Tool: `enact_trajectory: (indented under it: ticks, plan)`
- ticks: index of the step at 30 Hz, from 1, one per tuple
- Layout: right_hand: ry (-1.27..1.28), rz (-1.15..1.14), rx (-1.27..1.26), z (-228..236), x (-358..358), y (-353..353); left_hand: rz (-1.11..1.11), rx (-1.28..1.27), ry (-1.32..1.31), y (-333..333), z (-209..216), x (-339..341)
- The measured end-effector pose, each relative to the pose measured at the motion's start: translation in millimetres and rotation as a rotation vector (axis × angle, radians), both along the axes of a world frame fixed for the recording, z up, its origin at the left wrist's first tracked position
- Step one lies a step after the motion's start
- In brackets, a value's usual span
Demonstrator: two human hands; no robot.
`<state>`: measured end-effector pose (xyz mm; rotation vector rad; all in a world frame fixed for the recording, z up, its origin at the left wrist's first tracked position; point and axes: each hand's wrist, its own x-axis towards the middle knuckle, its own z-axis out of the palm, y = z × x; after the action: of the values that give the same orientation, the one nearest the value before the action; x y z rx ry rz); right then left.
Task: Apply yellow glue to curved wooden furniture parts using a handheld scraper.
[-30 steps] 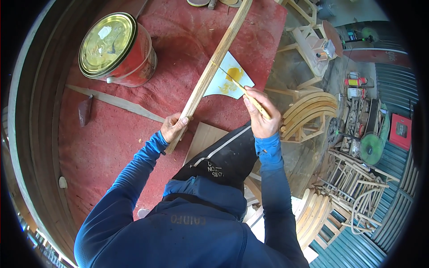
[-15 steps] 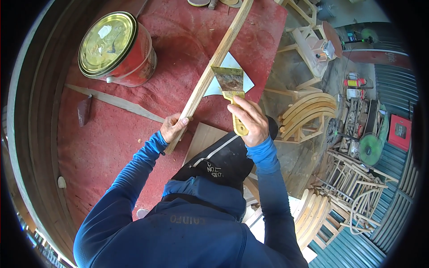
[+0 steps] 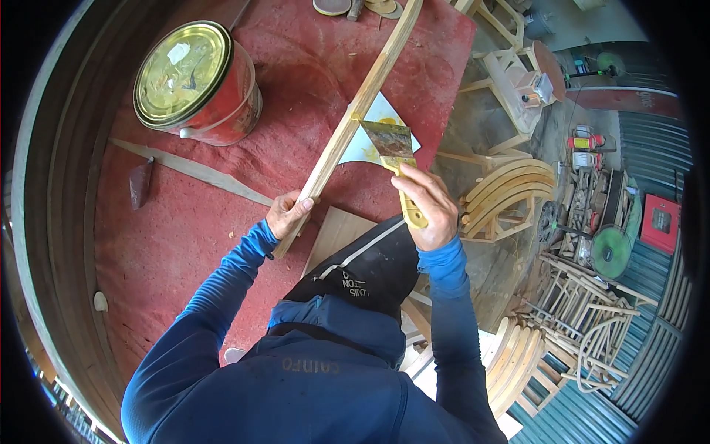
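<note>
My left hand (image 3: pixel 288 214) is closed round the near end of a long, slightly curved wooden strip (image 3: pixel 362 100), which slants up and away to the right. In my right hand (image 3: pixel 431 207) is a putty knife (image 3: pixel 390 140) with a yellow handle and a broad, stained blade. One corner of the blade is at the strip's right edge, with a little yellowish paste there. Beneath the blade and strip, a white sheet (image 3: pixel 360 149) with yellow smears lies on the red-covered table (image 3: pixel 296 89).
A red bucket (image 3: pixel 237 115) with a gold lid stands at the far left. Near it lie a thin wooden slat (image 3: pixel 192 172) and a dark wedge-shaped piece (image 3: pixel 140 183). Curved wooden parts (image 3: pixel 510 189) are stacked at the right, with a green fan (image 3: pixel 612 251) beyond.
My right hand and the putty knife have shifted slightly right and nearer, uncovering yellow smears on the white sheet. My left hand keeps its hold on the strip.
</note>
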<state>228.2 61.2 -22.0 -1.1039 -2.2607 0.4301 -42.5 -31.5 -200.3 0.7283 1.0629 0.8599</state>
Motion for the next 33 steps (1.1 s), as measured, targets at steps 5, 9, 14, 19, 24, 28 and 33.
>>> enact_trajectory:
  ticks: [5, 9, 14, 19, 24, 28, 33]
  plan:
    - [0.038, -0.006, -0.004, 1, -9, 10, -0.005, -0.015, -0.007, 1, 7, 0]
    - [0.064, -0.003, -0.084, -3, -13, 11, -0.004, -0.013, -0.015, 2, 7, 3]
    - [0.246, -0.090, -0.189, -2, 0, 7, -0.033, -0.054, -0.016, 0, 3, -4]
    - [0.327, -0.205, -0.185, -15, 17, -1, -0.037, -0.066, -0.031, 1, 0, -3]
    - [0.080, -0.196, -0.074, -29, 22, -3, -0.041, -0.062, -0.026, 1, 0, -2]
    - [-0.160, -0.103, -0.078, -55, 26, -14, -0.036, -0.061, -0.019, 2, 4, 0]
    - [-0.105, -0.117, -0.116, -62, 27, -18, -0.019, -0.042, -0.016, 2, 7, 2]
